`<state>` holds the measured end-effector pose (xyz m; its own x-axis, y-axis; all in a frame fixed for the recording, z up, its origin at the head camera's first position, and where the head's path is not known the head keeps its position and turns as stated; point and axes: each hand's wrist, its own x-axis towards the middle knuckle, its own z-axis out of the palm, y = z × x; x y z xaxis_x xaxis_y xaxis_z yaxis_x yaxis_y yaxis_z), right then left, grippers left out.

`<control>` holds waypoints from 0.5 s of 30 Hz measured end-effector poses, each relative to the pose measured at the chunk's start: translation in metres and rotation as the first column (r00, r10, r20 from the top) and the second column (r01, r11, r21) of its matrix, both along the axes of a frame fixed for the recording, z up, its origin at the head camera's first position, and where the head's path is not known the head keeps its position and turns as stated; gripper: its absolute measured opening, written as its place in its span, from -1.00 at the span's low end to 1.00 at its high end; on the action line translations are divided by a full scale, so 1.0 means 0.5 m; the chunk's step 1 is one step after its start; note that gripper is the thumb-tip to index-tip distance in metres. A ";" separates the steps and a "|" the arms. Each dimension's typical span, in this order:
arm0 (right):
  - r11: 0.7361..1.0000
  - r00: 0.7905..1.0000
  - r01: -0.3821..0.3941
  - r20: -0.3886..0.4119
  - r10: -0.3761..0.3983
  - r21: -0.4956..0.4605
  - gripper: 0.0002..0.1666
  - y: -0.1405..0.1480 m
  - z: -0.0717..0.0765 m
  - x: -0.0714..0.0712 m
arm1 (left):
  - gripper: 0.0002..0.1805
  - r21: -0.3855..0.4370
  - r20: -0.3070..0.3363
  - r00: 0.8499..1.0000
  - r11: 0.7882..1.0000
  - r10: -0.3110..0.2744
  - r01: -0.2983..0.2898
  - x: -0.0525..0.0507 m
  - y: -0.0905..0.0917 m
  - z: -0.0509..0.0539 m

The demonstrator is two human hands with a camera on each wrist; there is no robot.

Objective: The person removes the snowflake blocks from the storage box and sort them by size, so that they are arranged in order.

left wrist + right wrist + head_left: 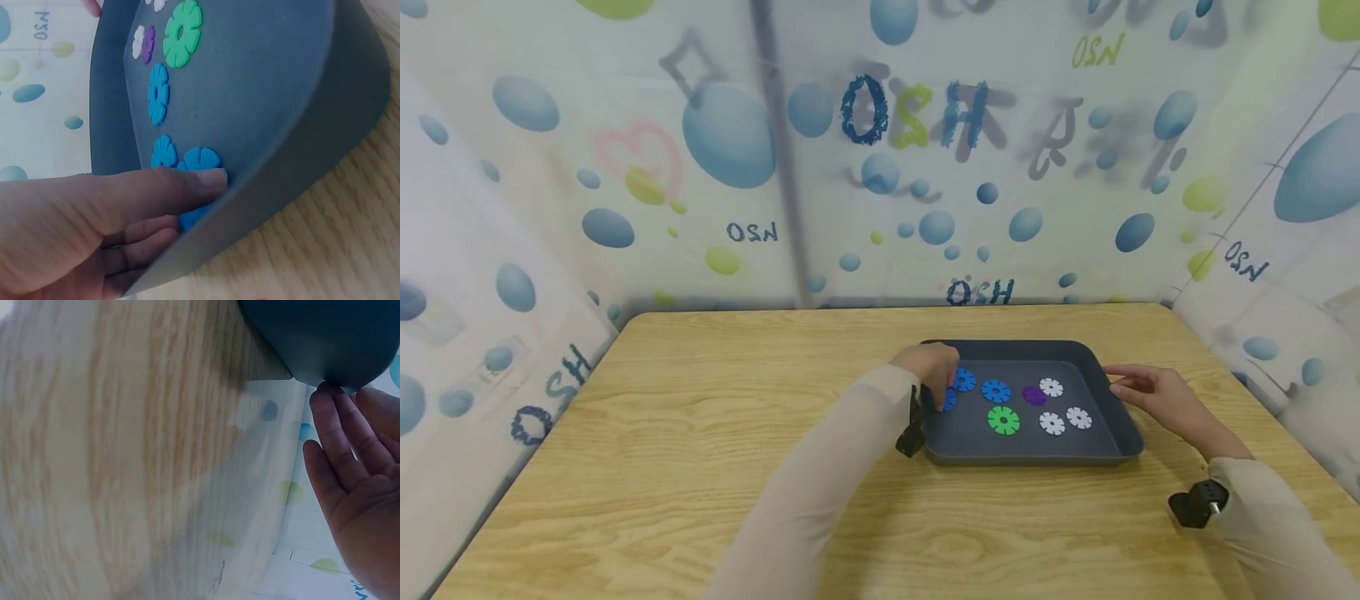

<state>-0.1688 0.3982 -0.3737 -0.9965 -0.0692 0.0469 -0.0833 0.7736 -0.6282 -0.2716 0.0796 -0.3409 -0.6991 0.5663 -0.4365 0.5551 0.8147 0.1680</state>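
Within a dark grey tray (1018,460), at its left end, my left hand (931,368) has its thumb across a blue flower-shaped disc (201,159). Its other fingers curl beside the disc, partly hidden by the tray wall; it seems to pinch the disc. A second blue disc (964,380) lies just beyond, with a third blue disc (996,391) to its right. My right hand (1157,400) touches the tray's right end with extended fingertips, as the right wrist view shows, palm apart from the wall.
Also lying in the tray are a green disc (1003,421), a purple disc (1033,396) beside a white disc (1051,387), and two more white discs. The tray stands on a wooden table (700,433), backed by a patterned curtain (850,208).
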 end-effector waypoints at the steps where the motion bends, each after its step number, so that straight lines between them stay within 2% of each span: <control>1: 1.000 1.000 -0.001 -0.001 0.001 0.001 -0.49 -0.001 0.001 0.000 | -0.71 0.000 0.000 1.000 1.000 -0.003 0.003 0.000 0.000 0.000; 8: 1.000 1.000 0.000 -0.003 0.000 -0.005 -0.49 -0.001 0.003 0.000 | -0.70 0.020 0.013 0.999 0.999 -0.040 0.040 0.000 -0.004 0.002; 15: 1.000 1.000 0.004 0.000 -0.004 -0.005 -0.48 -0.001 0.001 -0.002 | -0.75 0.079 0.017 0.997 0.994 -0.077 0.076 0.005 -0.014 0.005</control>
